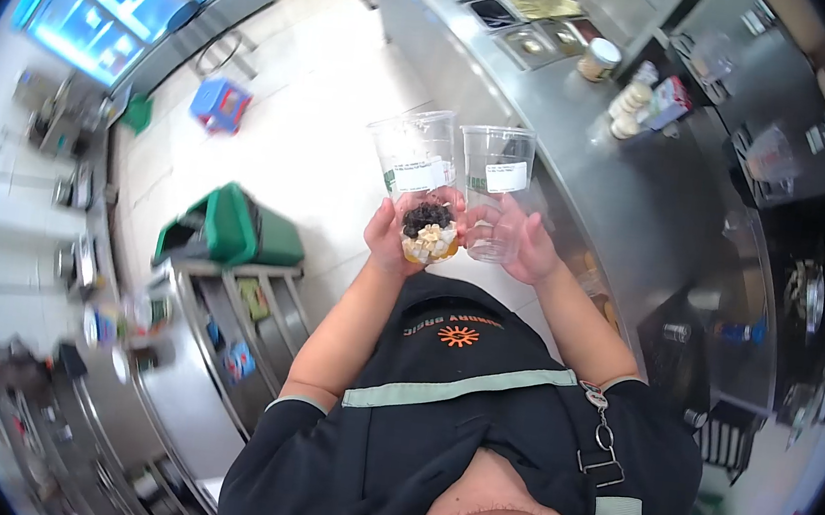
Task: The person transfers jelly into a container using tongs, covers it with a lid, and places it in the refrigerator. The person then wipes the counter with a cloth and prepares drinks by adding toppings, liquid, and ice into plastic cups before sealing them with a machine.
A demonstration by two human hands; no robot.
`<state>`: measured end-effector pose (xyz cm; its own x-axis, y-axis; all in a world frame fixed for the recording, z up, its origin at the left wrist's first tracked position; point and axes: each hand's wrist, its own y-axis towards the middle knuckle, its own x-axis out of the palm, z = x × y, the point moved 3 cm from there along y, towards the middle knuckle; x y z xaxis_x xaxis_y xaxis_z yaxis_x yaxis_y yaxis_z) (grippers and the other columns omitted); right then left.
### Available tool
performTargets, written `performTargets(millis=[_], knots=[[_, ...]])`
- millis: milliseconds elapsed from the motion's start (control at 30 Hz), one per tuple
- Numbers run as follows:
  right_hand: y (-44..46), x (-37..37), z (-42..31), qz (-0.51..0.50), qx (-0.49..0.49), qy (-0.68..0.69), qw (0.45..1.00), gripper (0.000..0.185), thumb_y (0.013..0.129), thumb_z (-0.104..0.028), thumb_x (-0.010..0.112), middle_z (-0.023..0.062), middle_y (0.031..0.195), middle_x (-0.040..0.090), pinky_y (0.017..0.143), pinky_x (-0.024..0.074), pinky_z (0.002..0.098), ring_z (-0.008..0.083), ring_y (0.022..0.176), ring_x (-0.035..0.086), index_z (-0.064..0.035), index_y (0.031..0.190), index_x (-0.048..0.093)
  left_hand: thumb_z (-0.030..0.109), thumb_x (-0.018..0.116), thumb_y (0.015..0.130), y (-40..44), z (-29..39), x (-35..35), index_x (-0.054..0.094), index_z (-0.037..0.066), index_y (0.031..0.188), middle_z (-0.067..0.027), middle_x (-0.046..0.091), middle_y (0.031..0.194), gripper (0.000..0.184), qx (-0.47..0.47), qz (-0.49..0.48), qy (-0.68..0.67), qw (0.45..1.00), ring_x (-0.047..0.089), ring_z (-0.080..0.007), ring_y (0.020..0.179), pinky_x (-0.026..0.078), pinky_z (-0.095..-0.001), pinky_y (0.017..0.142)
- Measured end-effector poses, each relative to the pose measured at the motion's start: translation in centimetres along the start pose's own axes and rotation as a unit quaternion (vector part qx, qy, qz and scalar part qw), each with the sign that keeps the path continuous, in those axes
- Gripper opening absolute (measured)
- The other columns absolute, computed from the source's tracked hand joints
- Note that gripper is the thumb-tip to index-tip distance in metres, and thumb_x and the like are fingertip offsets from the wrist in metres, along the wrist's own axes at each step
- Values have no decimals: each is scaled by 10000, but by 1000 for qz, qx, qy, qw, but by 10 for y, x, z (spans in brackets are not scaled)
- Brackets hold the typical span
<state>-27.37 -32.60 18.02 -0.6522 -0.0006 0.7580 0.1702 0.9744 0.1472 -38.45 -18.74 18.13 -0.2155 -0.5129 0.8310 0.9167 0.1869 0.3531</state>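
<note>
Two clear plastic cups are held side by side in front of my apron. My left hand (390, 235) is wrapped round the larger cup (420, 166), which has a white label and holds dark, whitish and yellow pieces at its bottom. My right hand (531, 248) grips the other cup (495, 188), which also bears a white label and looks empty. Both cups are upright, with their rims close together. Some of the fingers show through the clear plastic.
A steel counter (550, 101) with inset containers, a jar (599, 60) and white bottles (631, 110) runs along the right. On the left are a green bin (235, 227), steel shelving (185, 334), a blue stool (219, 104) and a lit display fridge (106, 19).
</note>
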Motion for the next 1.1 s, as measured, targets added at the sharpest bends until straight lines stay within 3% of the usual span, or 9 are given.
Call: performTargets(millis=[167, 267, 400, 533, 600, 667, 800, 933, 1100], knots=[[43, -54, -56, 169, -138, -174, 960, 827, 867, -465, 676, 133, 1300, 459, 932, 499, 408, 261, 1186, 512, -83, 1453, 233, 650, 539, 809, 119, 3, -45, 308, -6, 1456, -214, 305, 1518, 950, -89, 47, 7, 995, 404, -343, 1335, 403, -464, 1044], [65, -67, -80, 249, -174, -213, 929, 859, 901, -418, 650, 143, 1454, 276, 1060, 405, 479, 299, 1364, 311, -40, 1495, 158, 670, 655, 739, 177, -1, -67, 396, 154, 1449, -91, 285, 1549, 915, -223, -55, -157, 961, 178, -377, 1444, 300, -685, 1045], [72, -94, -114, 391, -232, -498, 738, 878, 901, -434, 630, 196, 1513, 227, 1164, 195, 443, 353, 1414, 231, 19, 1494, 167, 626, 742, 705, 249, -7, -72, 462, 212, 1405, -8, 375, 1493, 860, -343, -207, -195, 895, 88, -431, 1447, 243, -769, 1023], [66, -82, -153, 494, -168, -585, 621, 880, 899, -441, 614, 234, 1552, 171, 1170, 164, 428, 371, 1449, 164, 27, 1497, 170, 655, 744, 688, 301, -22, -79, 474, 133, 1377, -28, 371, 1493, 906, -373, -272, -183, 868, 116, -482, 1428, 345, -713, 1014], [53, -88, -185, 513, -171, -579, 610, 834, 891, -404, 635, 226, 1535, 209, 1167, 173, 418, 355, 1436, 199, 14, 1483, 223, 689, 718, 691, 329, -33, -65, 512, 127, 1334, -92, 315, 1519, 878, -384, -306, -209, 846, 136, -502, 1410, 392, -697, 990], [28, -96, -241, 483, -280, -659, 504, 738, 873, -321, 672, 208, 1493, 300, 1142, 242, 412, 327, 1391, 295, -3, 1434, 313, 674, 728, 689, 358, -37, -52, 556, 130, 1292, -112, 306, 1520, 830, -389, -304, -218, 842, 139, -513, 1404, 370, -727, 982], [-14, -136, -360, 714, -294, -576, 267, 659, 825, -382, 727, 176, 1238, 567, 996, 417, 395, 283, 1149, 557, -28, 1299, 436, 631, 746, 695, 412, -35, -63, 608, 138, 1236, -103, 335, 1508, 744, -409, -183, -201, 871, 138, -498, 1412, 339, -765, 967], [-3, -192, -417, 744, -249, -544, 296, 507, 817, -325, 745, 129, 1048, 652, 826, 497, 346, 239, 939, 643, -21, 1156, 522, 495, 701, 794, 462, -21, -45, 635, 121, 1202, -99, 401, 1471, 557, -343, -197, -171, 902, 178, -434, 1427, 309, -790, 961], [-10, -203, -434, 623, -439, -410, 501, 115, 894, -117, 625, 7, 683, 538, 579, 413, 249, 80, 600, 502, -50, 869, 534, 372, 643, 867, 494, -21, -82, 655, 153, 1032, -129, 351, 1488, 274, -321, -174, -115, 924, 263, -430, 1392, 346, -788, 935]])
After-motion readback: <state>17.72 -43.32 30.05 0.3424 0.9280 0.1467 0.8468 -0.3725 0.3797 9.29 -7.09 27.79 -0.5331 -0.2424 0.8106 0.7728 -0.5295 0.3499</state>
